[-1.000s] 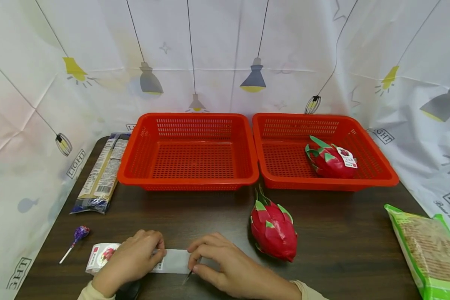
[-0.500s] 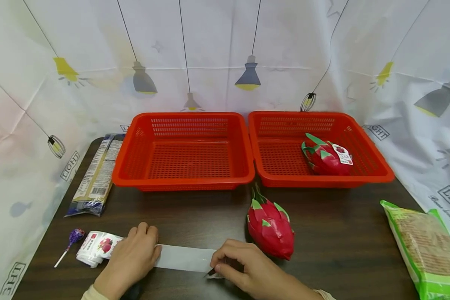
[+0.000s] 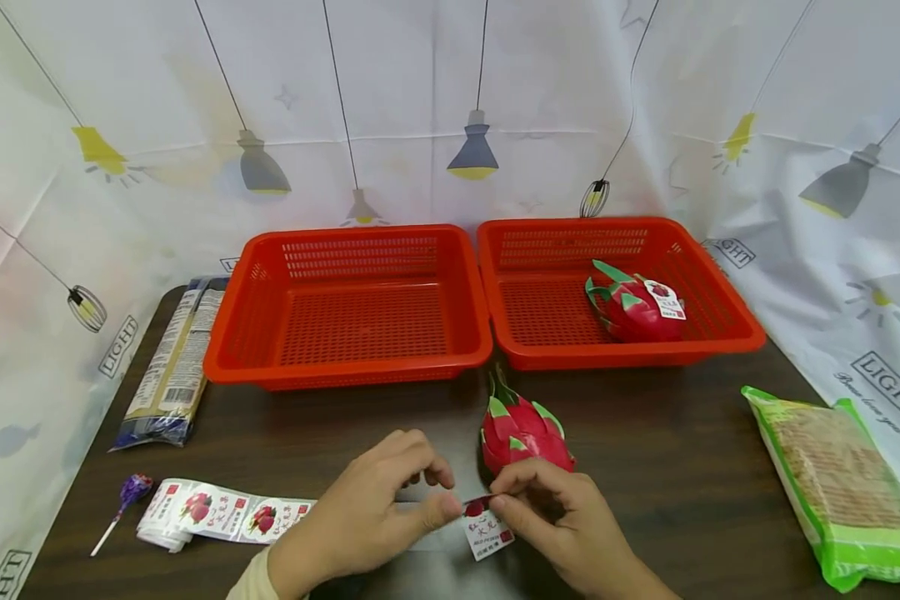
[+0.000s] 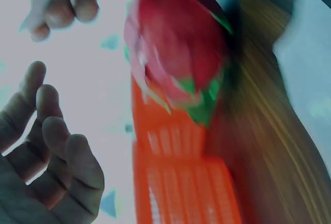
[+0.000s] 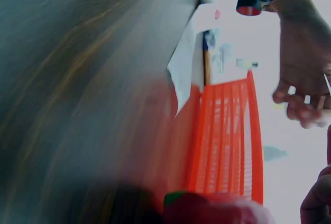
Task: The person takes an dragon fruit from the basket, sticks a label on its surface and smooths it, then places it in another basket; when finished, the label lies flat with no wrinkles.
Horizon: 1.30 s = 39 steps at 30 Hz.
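Between thumb and fingers my right hand (image 3: pixel 570 525) pinches a white sticker (image 3: pixel 487 537) printed with a red dragon fruit, its lower part hanging down. My left hand (image 3: pixel 378 504) is just left of the sticker, fingers loosely bent and thumb out; in the left wrist view this hand (image 4: pixel 51 151) holds nothing. A strip of stickers (image 3: pixel 217 510) runs from its roll at the left to behind the left hand, which hides part of it. Just behind the right hand lies a red dragon fruit (image 3: pixel 523 433), partly covered by the fingers.
Two red baskets stand side by side at the back: the left basket (image 3: pixel 345 375) and the right basket (image 3: pixel 630 354), which holds a labelled dragon fruit (image 3: pixel 637 312). A lollipop (image 3: pixel 131 492) and a long packet (image 3: pixel 172 367) lie left; a green-edged packet (image 3: pixel 832 483) lies right.
The right hand has moved right, now with a sticker in its pinch off the strip. The left hand has left the strip and come right, beside it. The view has shifted slightly.
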Each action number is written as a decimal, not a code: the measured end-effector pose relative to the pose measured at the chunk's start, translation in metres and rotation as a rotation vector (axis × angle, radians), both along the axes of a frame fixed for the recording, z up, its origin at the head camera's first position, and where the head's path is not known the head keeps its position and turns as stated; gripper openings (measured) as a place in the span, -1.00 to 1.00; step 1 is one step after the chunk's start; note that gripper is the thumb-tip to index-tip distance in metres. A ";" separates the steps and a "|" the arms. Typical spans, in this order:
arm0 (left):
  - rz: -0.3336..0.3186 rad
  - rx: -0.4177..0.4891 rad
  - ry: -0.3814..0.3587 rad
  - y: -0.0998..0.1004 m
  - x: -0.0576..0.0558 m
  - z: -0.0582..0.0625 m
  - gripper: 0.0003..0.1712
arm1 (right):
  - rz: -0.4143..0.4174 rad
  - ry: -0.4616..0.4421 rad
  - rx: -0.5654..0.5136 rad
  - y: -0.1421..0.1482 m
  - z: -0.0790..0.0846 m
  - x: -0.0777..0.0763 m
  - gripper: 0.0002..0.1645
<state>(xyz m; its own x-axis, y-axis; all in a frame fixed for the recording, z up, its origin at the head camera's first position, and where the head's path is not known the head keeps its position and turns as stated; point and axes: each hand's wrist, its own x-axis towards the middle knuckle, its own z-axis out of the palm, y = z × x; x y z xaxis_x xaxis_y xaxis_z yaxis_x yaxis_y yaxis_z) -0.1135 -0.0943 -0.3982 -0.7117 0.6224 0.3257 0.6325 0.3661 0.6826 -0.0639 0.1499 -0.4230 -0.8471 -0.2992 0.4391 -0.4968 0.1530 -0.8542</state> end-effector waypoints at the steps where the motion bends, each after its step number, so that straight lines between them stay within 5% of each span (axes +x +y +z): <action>1: -0.028 0.011 0.006 0.007 0.000 0.002 -0.81 | -0.019 -0.003 0.002 0.003 0.000 0.001 -0.67; 7: -0.096 0.025 0.078 0.042 -0.005 0.004 -0.84 | -0.132 -0.063 0.021 0.019 0.003 0.009 -0.68; 11: -0.086 0.027 0.046 0.061 -0.011 0.006 -0.82 | -0.212 -0.097 0.029 0.030 0.004 0.009 -0.71; 18: -0.011 0.000 -0.056 0.098 -0.031 0.006 -0.83 | -0.316 -0.144 0.009 0.048 -0.001 0.001 -0.71; 24: 0.122 -0.123 -0.006 0.127 -0.050 -0.002 -0.73 | -0.423 -0.180 0.031 0.059 -0.013 -0.015 -0.76; 39: 0.261 -0.239 0.152 0.144 -0.055 -0.018 -0.62 | -0.377 -0.299 0.158 0.070 -0.021 -0.027 -0.90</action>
